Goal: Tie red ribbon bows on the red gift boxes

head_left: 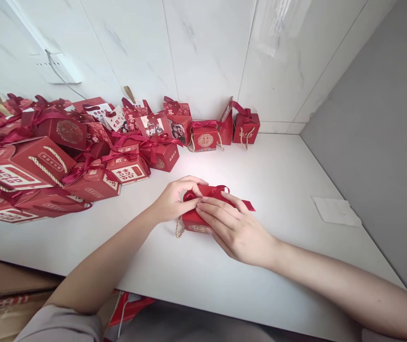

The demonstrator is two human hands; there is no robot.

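Observation:
A small red gift box (194, 224) with a gold rope handle at its left side rests on the white table, in front of me. Red ribbon (220, 190) lies across its top, one end sticking out to the right. My left hand (178, 199) is at the box's left top, thumb and fingers closed on the ribbon. My right hand (232, 223) covers the box's top and right side, its fingers together and their tips meeting my left thumb. What lies beneath the right fingers is hidden.
Many red gift boxes (94, 183) are piled at the left and along the tiled wall. Another box (246, 128) stands at the back. A white plate (336, 211) lies at the right. Cardboard (7, 280) is below the table's front left edge.

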